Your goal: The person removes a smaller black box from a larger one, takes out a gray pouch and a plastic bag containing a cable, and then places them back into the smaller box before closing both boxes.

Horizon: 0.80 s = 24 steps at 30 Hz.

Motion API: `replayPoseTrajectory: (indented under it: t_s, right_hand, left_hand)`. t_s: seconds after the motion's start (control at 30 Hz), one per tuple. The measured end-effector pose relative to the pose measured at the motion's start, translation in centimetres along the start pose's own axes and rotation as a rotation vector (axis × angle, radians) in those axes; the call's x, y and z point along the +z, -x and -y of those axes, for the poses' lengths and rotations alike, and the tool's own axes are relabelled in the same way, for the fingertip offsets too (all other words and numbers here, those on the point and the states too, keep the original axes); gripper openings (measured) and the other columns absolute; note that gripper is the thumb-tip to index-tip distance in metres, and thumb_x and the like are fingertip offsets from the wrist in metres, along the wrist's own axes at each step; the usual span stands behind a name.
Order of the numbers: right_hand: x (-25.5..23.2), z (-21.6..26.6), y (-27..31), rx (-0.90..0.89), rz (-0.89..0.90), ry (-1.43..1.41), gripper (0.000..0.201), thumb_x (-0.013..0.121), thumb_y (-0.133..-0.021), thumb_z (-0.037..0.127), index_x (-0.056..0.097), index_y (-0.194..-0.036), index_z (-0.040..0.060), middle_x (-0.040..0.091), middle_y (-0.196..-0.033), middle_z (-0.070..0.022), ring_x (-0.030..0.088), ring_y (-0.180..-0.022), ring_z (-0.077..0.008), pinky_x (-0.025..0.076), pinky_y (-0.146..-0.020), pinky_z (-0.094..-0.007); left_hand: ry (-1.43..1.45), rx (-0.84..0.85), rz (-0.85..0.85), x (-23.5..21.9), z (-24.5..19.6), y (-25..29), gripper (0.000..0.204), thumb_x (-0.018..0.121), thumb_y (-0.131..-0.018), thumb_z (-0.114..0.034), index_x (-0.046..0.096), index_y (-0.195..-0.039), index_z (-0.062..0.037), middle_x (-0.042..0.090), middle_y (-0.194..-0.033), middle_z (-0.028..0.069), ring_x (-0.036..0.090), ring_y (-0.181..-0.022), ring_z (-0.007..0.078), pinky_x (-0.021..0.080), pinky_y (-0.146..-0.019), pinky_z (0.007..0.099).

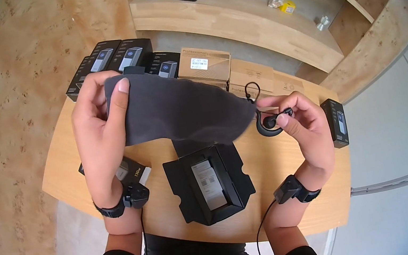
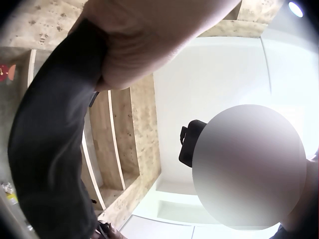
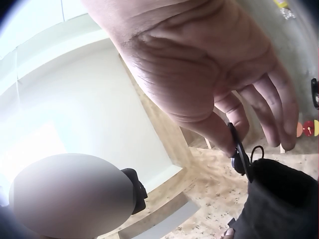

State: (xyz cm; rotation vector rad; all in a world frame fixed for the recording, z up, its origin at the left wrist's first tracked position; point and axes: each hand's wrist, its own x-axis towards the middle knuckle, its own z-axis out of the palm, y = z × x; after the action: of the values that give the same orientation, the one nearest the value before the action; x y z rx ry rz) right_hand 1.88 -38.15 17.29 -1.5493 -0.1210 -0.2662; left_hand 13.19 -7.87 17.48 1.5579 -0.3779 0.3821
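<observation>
My left hand (image 1: 96,123) grips one end of a dark grey cloth pouch (image 1: 174,108), with the thumb lying on its near face. The pouch stretches to the right in front of me, above the table. Between thumb and fingers my right hand (image 1: 307,123) pinches a black earpiece with an ear hook (image 1: 265,131), right at the pouch's far end. In the right wrist view the pouch's mouth (image 3: 286,179) gapes, and the earpiece (image 3: 240,158) overlaps its edge. A thin black cord loop (image 1: 252,87) stands up there. Below the pouch lies an opened black box (image 1: 240,183) with a printed leaflet (image 1: 208,183) inside.
Several black printed boxes (image 1: 129,53) stand along the table's back left, beside brown cartons (image 1: 204,64). Another black box (image 1: 336,122) stands at the right edge. A further box (image 1: 136,171) lies partly behind my left wrist. Behind the table runs a wooden shelf (image 1: 228,15).
</observation>
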Motion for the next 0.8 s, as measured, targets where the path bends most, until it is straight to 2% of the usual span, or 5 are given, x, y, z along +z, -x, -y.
replayPoseTrajectory:
  t_s: [0.1,0.23,0.37,0.57,0.8]
  right_hand:
    - [-0.6,-0.2,0.1,0.034,-0.055,0.073,0.008,0.066,-0.103,0.006,0.061,-0.103,0.0000,0.075,-0.107,-0.0125,0.071,-0.098,-0.0157,0.056,-0.089,-0.0314]
    - [-0.2,-0.2,-0.4,0.068,-0.175,0.116,0.016,0.063,-0.108,0.015,0.060,-0.102,0.0009,0.074,-0.093,-0.0085,0.072,-0.084,-0.0155,0.057,-0.078,-0.0289]
    - [0.4,-0.1,-0.7,0.045,-0.315,0.193,0.021,0.065,-0.108,0.021,0.059,-0.101,0.0015,0.071,-0.086,-0.0064,0.073,-0.075,-0.0169,0.057,-0.072,-0.0274]
    - [0.3,0.0,-0.4,-0.009,-0.377,0.216,0.022,0.064,-0.106,0.024,0.063,-0.098,0.0034,0.072,-0.091,-0.0089,0.071,-0.073,-0.0177,0.058,-0.072,-0.0297]
    - [0.8,0.2,-0.5,-0.058,-0.376,0.211,0.022,0.065,-0.106,0.024,0.064,-0.096,0.0042,0.072,-0.091,-0.0091,0.067,-0.072,-0.0159,0.058,-0.073,-0.0304]
  left_hand:
    - [-0.028,-0.001,0.050,0.3,-0.1,0.3,0.010,0.065,-0.106,-0.010,0.064,-0.107,-0.0003,0.066,-0.087,-0.0033,0.056,-0.079,0.0009,0.044,-0.069,0.0184]
    - [-0.034,0.007,0.084,1.1,-0.6,0.8,0.011,0.064,-0.106,-0.011,0.065,-0.108,-0.0001,0.066,-0.088,-0.0024,0.056,-0.080,0.0019,0.044,-0.070,0.0188]
    - [-0.148,0.019,0.164,1.5,-0.2,1.1,0.014,0.062,-0.107,-0.013,0.065,-0.111,-0.0003,0.069,-0.092,-0.0009,0.060,-0.086,0.0050,0.049,-0.075,0.0223]
    - [0.101,0.022,0.182,2.2,-0.5,1.3,0.017,0.058,-0.109,-0.012,0.062,-0.120,-0.0002,0.071,-0.103,0.0016,0.063,-0.092,0.0059,0.049,-0.083,0.0217]
    - [0.395,-0.087,0.303,1.4,0.6,1.0,0.017,0.055,-0.110,-0.011,0.058,-0.124,-0.0012,0.066,-0.100,-0.0008,0.055,-0.096,0.0042,0.045,-0.086,0.0226]
